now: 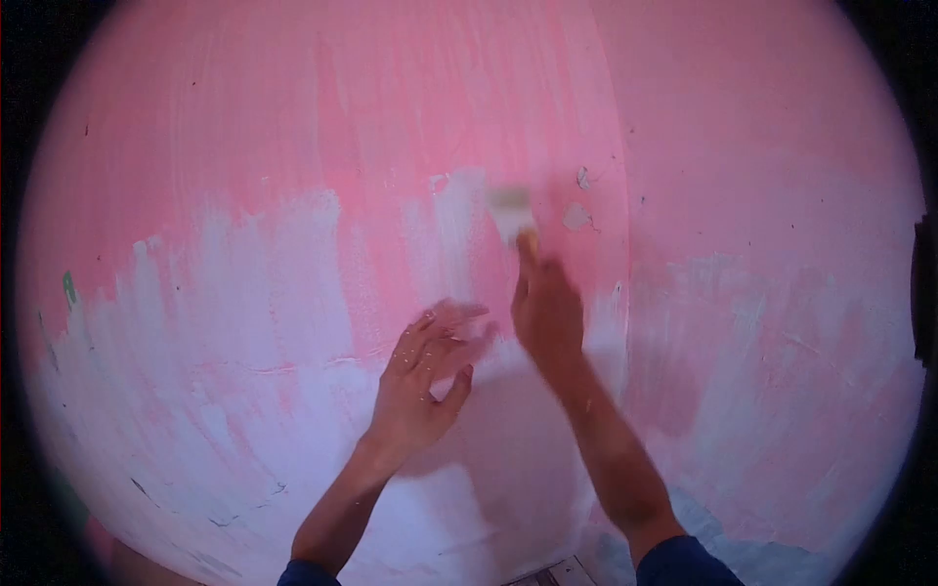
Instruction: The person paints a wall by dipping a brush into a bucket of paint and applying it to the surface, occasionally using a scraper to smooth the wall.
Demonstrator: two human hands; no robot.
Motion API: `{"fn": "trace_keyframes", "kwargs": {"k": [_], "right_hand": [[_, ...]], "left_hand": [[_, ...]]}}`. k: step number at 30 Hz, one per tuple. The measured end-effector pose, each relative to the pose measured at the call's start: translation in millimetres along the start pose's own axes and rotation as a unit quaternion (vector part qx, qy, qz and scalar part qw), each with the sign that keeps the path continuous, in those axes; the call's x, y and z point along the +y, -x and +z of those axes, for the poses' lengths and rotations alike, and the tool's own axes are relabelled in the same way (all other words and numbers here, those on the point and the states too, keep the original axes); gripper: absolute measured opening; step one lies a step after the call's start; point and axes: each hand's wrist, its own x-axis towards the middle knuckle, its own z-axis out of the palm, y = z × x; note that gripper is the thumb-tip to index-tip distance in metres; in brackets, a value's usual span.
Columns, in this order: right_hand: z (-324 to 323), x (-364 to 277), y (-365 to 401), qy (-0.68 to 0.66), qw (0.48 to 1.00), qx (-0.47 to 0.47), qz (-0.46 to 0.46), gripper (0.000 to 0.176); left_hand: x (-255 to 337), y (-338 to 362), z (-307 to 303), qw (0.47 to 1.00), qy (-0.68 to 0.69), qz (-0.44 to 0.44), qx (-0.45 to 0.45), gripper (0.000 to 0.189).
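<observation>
A paintbrush (510,210) with a wide flat head is in my right hand (549,311), which is closed around its handle. The bristles point up and lie close against the pink wall (420,98), just right of a fresh white streak (459,220). The brush looks slightly blurred. Lower and to the left, my left hand (420,381) is held near the wall with its fingers apart and nothing in it. White specks dot its fingers. The lower wall carries uneven white paint (274,283) over the pink.
A corner runs down the wall right of the brush, and the adjoining wall (772,195) has a thin whitish coat lower down. Small chipped patches (578,216) sit right of the brush. A dark-edged object (557,574) shows at the bottom edge. A green mark (68,288) is at far left.
</observation>
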Motion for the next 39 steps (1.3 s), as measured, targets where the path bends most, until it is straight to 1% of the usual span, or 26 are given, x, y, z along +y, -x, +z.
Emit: {"fn": "trace_keyframes", "kwargs": {"k": [2, 3, 5, 6, 8, 10, 12, 13, 15, 16, 18, 20, 21, 23, 25, 26, 27, 28, 29, 30, 31, 33, 34, 35, 37, 39], "right_hand": [[2.3, 3.0, 85.3, 0.028, 0.992, -0.111, 0.045, 0.053], [1.1, 11.5, 136.1, -0.013, 0.983, -0.169, 0.073, 0.052], [-15.7, 31.0, 196.7, -0.023, 0.928, -0.35, 0.125, 0.046], [-24.2, 38.9, 196.7, -0.022, 0.932, -0.342, 0.116, 0.046], [-46.7, 42.6, 172.0, -0.134, 0.965, -0.215, 0.074, 0.037], [-69.2, 25.3, 92.1, -0.134, 0.988, -0.077, 0.031, 0.031], [-68.0, 13.7, 15.5, -0.143, 0.988, 0.039, -0.048, 0.03], [-58.0, 10.5, -3.1, -0.143, 0.987, 0.053, -0.054, 0.03], [-29.1, 3.5, -32.5, -0.096, 0.992, 0.068, -0.05, 0.03], [-12.9, 1.8, -17.1, -0.091, 0.993, 0.069, -0.036, 0.032], [13.1, 8.6, 63.1, -0.067, 0.995, 0.064, -0.024, 0.037], [10.7, 28.3, 160.1, 0.01, 0.988, -0.151, 0.045, 0.045], [-4.6, 35.3, 195.6, -0.01, 0.962, -0.248, 0.114, 0.042], [27.9, 112.6, 278.0, -0.124, 0.976, -0.179, -0.025, 0.058], [-29.5, 81.9, 233.2, -0.105, 0.983, -0.129, 0.073, 0.033], [-29.4, 86.0, 205.1, -0.079, 0.995, -0.064, 0.011, 0.039], [-42.7, 68.3, 163.0, -0.098, 0.992, -0.042, 0.071, 0.032], [-39.9, 64.5, 127.2, -0.175, 0.983, 0.024, 0.041, 0.03], [-31.5, 65.6, 103.5, -0.196, 0.979, 0.034, 0.043, 0.03], [-32.5, 58.1, 80.4, -0.189, 0.981, 0.038, 0.0, 0.031], [-20.1, 58.2, 72.1, -0.19, 0.981, 0.006, 0.029, 0.032], [5.4, 69.1, 114.5, -0.184, 0.977, -0.065, 0.089, 0.033], [12.9, 75.9, 150.0, -0.185, 0.974, -0.07, 0.107, 0.034], [17.0, 85.1, 189.1, -0.183, 0.972, -0.075, 0.125, 0.036], [12.7, 110.2, 306.1, -0.174, 0.95, -0.156, 0.207, 0.038], [-11.1, 130.4, 435.8, -0.15, 0.874, -0.297, 0.354, 0.035]], "left_hand": [[1.2, 3.4, 6.0, 1.0, 0.01, 0.019, 0.005, 0.026], [1.8, 5.5, 8.8, 1.0, 0.015, 0.015, 0.006, 0.026], [0.1, 6.2, 5.6, 0.999, -0.021, 0.012, -0.025, 0.026], [0.6, 4.8, 5.9, 0.999, -0.024, 0.017, -0.014, 0.026], [-0.8, 3.8, 5.8, 0.997, -0.02, 0.069, -0.018, 0.026], [2.1, 0.0, 7.5, 0.997, -0.025, 0.078, -0.001, 0.026], [12.9, -8.1, 8.4, 0.997, -0.012, 0.081, 0.003, 0.025], [15.3, -8.6, 8.3, 0.995, -0.017, 0.093, 0.011, 0.025], [16.2, -5.6, 9.3, 0.999, -0.004, 0.053, 0.004, 0.025], [13.4, -2.5, 7.9, 0.998, -0.007, 0.056, 0.01, 0.025], [2.1, 0.5, -2.0, 0.996, -0.047, 0.08, -0.006, 0.023], [-5.3, 4.2, -14.3, 0.996, -0.052, 0.073, 0.016, 0.022], [-5.8, 10.0, -18.7, 0.997, -0.055, 0.057, 0.018, 0.021], [-7.4, 11.8, -24.8, 0.998, -0.058, 0.03, 0.022, 0.02], [-10.3, 11.3, -24.5, 0.998, -0.065, -0.009, 0.019, 0.02], [-10.4, 10.2, -19.2, 0.998, -0.053, 0.005, 0.035, 0.02], [-9.7, 10.7, -11.6, 0.998, -0.039, 0.019, 0.045, 0.02], [-7.5, 12.2, -1.8, 0.999, -0.032, 0.005, 0.025, 0.02], [-4.6, 15.1, 12.0, 0.999, -0.01, 0.016, 0.028, 0.021], [-2.0, 21.4, 28.2, 0.999, 0.014, 0.023, 0.03, 0.022], [1.7, 31.9, 44.6, 1.0, 0.028, 0.0, 0.004, 0.022], [7.2, 65.9, 77.8, 0.988, 0.144, -0.047, -0.033, 0.023], [5.0, 92.1, 96.7, 0.978, 0.177, -0.086, -0.067, 0.025], [2.0, 125.7, 117.8, 0.968, 0.194, -0.124, -0.096, 0.025], [-0.1, 210.8, 159.4, 0.939, 0.223, -0.209, -0.156, 0.025], [4.9, 312.4, 195.6, 0.885, 0.24, -0.319, -0.239, 0.026]]}}
